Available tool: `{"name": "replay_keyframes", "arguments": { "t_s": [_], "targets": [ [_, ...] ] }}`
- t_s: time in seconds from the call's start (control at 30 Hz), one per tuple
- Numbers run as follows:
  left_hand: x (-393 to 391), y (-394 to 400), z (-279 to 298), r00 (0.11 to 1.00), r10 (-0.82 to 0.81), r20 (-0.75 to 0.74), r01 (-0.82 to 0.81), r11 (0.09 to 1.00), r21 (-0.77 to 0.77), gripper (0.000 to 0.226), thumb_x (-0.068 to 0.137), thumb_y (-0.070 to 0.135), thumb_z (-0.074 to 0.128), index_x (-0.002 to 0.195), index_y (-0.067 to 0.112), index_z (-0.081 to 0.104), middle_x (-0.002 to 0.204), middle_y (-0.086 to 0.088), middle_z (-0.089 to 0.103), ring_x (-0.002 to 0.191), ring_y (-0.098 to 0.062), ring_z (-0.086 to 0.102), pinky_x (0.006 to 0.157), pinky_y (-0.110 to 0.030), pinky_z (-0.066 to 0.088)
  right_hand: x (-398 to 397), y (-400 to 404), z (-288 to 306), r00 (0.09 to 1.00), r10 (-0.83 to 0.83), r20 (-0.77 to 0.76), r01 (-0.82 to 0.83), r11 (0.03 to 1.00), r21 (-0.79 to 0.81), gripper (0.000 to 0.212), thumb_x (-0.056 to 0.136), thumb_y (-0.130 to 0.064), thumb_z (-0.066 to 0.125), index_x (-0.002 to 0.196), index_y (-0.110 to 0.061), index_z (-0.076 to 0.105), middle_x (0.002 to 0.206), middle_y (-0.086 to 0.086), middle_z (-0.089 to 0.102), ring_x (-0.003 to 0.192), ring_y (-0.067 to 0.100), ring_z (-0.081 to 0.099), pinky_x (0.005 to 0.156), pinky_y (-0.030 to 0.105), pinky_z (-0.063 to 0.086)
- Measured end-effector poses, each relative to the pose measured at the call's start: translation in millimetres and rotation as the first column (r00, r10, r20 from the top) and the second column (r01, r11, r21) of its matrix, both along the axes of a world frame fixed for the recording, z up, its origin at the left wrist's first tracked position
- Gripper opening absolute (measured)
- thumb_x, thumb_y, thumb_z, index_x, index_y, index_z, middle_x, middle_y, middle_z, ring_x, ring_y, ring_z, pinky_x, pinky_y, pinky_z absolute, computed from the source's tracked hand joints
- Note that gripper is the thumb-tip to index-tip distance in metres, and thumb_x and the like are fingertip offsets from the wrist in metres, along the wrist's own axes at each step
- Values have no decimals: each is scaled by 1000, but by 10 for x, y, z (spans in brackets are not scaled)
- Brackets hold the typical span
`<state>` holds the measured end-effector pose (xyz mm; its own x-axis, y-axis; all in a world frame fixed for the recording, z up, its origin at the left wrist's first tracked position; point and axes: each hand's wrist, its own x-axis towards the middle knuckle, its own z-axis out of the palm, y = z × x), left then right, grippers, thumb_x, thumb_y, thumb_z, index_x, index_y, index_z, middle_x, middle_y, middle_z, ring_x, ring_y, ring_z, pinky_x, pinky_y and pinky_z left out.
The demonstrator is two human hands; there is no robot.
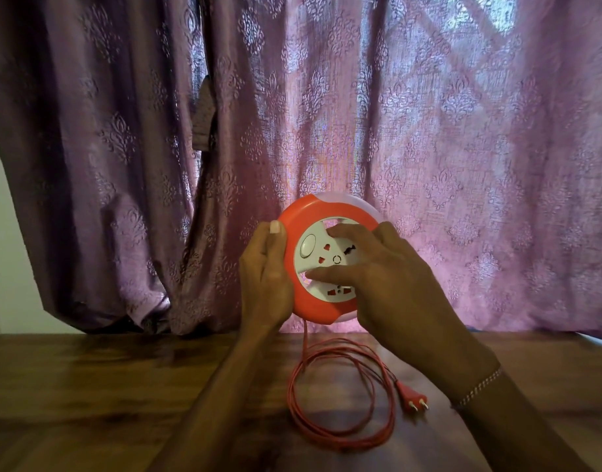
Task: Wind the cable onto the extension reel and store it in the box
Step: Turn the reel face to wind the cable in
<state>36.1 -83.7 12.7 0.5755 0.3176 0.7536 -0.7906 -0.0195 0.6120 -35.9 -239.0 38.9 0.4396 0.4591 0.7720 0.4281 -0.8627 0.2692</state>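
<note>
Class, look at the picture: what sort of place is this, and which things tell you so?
Probably a room in a home: a patterned purple curtain over a lit window, a wooden table, and a household extension reel held above it.

Right hand (388,277) hides reel (313,216) sockets.

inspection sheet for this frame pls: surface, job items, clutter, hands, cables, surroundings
Surface: wooden table, glossy.
Job's things: orange and white extension reel held upright above the table; no box seen.
Clutter: nothing seen.
Grips: left hand grips the reel's left rim; right hand lies on the white socket face, fingers spread.
Cables: red cable hangs from the reel's underside and lies in loose loops on the table, unwound; two-pin plug rests at the loops' right.
Surroundings: patterned purple curtain behind the table, backlit; bracelet on the right wrist.
</note>
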Motion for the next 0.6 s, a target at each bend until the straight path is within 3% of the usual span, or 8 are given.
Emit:
{"name": "replay_keyframes", "arguments": {
  "t_s": [0.13,0.23,0.3,0.4,0.5,0.6],
  "targets": [
    [-11,0,2,1000,26,13,-26,1000,4,45,104,44,42,91,5,59,87,-15,71,81,-35,70,73,-56,60,22,10,-24,999,-32,30,29,997,65,69,61,0,74,114,-44,72,128,7,60,102,34,56,74,41,51],
    [-8,-7,-2,1000,4,15,-4,1000,19,37,104,45,42,86,18,61,82,0,73,76,-15,72,66,-38,62,27,31,-51,998,-51,34,46,991,127,67,68,-5,75,118,-48,68,124,8,59,105,32,57,74,38,52],
    [-5,-10,-2,1000,-6,20,5,1000,21,36,102,47,43,84,21,60,78,7,72,73,-10,69,65,-31,59,30,39,-73,999,-45,30,39,986,160,63,72,-11,72,120,-51,65,120,6,57,107,30,57,72,36,53],
    [5,-16,-3,999,-6,40,6,1000,22,41,102,46,43,83,12,57,73,7,65,68,-11,61,63,-37,55,37,41,-104,999,-43,22,37,975,220,62,74,-22,69,126,-53,59,110,3,53,104,26,59,64,34,52],
    [0,-22,1,999,-12,41,12,1000,14,38,104,42,44,82,13,56,70,6,64,65,-10,60,60,-35,52,36,57,-120,995,-101,17,92,955,283,60,77,-50,67,134,-55,49,102,1,55,87,22,63,61,32,52],
    [-18,-18,3,999,-12,34,11,1000,18,39,103,42,43,84,11,57,75,-8,67,68,-24,66,61,-43,55,62,71,-118,988,-150,48,125,933,338,62,77,-71,57,136,-51,50,96,4,64,81,26,66,61,31,51]
  ]
}}
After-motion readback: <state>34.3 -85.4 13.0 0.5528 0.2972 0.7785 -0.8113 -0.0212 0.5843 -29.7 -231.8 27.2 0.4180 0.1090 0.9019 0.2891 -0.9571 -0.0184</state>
